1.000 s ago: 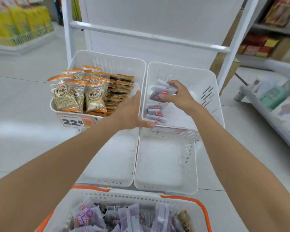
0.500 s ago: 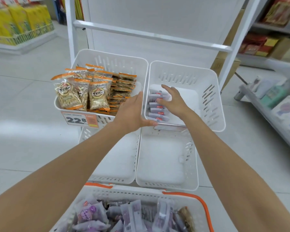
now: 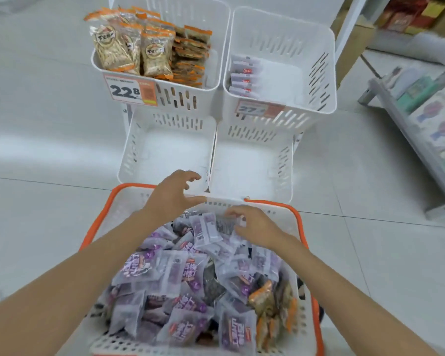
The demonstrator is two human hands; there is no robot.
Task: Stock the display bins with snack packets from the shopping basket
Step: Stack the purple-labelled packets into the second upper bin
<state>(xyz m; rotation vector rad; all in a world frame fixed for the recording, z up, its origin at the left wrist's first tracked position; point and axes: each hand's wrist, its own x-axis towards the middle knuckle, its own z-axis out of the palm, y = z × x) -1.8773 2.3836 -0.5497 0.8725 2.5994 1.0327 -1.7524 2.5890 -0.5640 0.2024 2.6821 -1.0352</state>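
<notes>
— Lots of purple packets [image 3: 190,278] fill the shopping basket [image 3: 121,209], right under me.
— What are your hands doing?
— My right hand [image 3: 257,227] pinches one packet [image 3: 225,226] at the basket's far end, so I can lift it. My left hand [image 3: 170,199] hangs over the basket's far rim, fingers spread, holding nothing.
— Where should it go?
— Just past the basket, two low bins [image 3: 170,155] hold nothing. Further past it, the high right bin [image 3: 319,73] has a short row of packets [image 3: 244,75] that look the same, so I think there.
</notes>
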